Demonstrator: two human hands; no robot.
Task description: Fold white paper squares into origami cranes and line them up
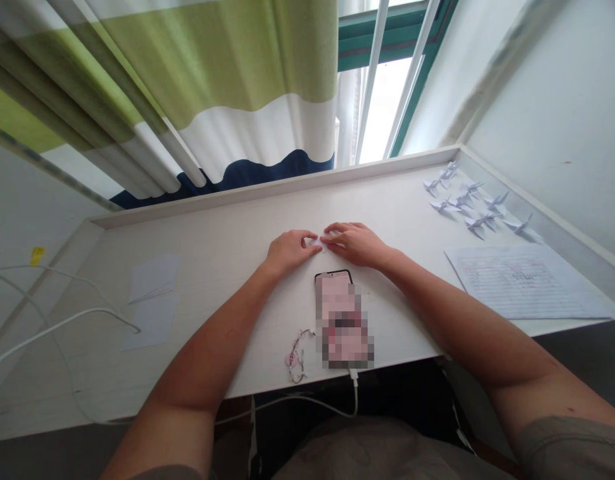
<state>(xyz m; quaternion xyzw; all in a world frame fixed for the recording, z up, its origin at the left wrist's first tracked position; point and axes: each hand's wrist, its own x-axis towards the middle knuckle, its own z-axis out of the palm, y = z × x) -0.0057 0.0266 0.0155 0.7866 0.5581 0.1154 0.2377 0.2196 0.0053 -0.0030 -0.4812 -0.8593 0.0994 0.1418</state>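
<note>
Both my hands meet over the middle of the white desk, with a small piece of white paper [318,243] between their fingertips. My left hand [291,251] pinches it from the left, thumb and fingers closed together. From the right, my right hand [356,243] has its bent fingers closed on the same paper. Most of the paper is hidden by the fingers, so its folds cannot be made out. Just below the hands lies a phone [334,293], its screen lit pink and partly blurred.
Several folded paper cranes [480,217] stand at the back right. Written sheets [522,283] lie in front of them. White paper squares [152,280] are at the left. A charging cable [354,383] and beaded strap [294,357] lie near the phone. A raised rim [282,189] borders the desk.
</note>
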